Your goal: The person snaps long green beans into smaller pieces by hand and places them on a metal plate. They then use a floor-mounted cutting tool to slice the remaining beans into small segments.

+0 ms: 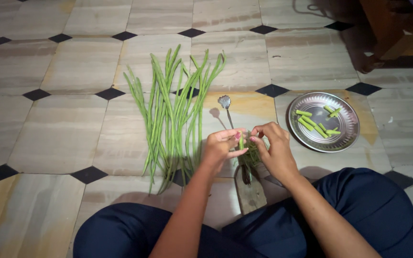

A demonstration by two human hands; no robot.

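Left grip: our left hand point(221, 145) has its fingers curled in tight, thumb and fingertips pinched on a bean piece point(241, 142).
Right grip: our right hand point(274, 147) is closed too, fingertips drawn together at the same green bit; whether it truly clasps it we cannot tell.
Bean piece: it stands between the two grips, at the fingertips, just above the blade.
Blade: an upright floor cutter point(225, 107) rises in front of our hands, its toothed round tip beyond the knuckles, its wooden base point(251, 195) on the floor between our knees.
Long beans: a loose bundle of long green beans point(173, 114) lies on the floor to the left of the left hand, fanned out at the far ends, near the wrist but apart from the pinch.
Plate: a round steel plate point(346, 136) sits on the floor to the right of the right hand, well apart from it.
Cut pieces: several short green bean segments point(307, 123) lie in the plate.
Floor: pale tiles with small black diamond insets point(89, 174).
Legs: dark blue trousers point(374, 210), crossed, below the hands.
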